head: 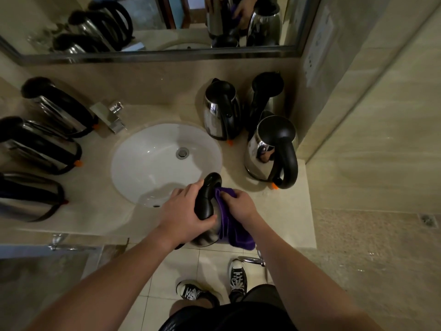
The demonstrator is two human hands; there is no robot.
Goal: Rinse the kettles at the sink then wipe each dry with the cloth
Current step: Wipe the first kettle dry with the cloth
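Kettle [207, 211] held at tabletop [281, 211] front edge, just right of sink [152, 168]; long axis runs away from the person, lid end over the basin rim. Left hand [185, 217] wraps the black handle, fingers curled round it. Right hand [239, 205] bunches purple cloth [235, 231] vs kettle's right flank, so the wipe prob. runs along that axis. Both forearms angled inward.

No words, brands or numbers can be read anywhere here. The kettles [222, 111] carry no legible label. The wall plate [318, 47] is too blurred to read.
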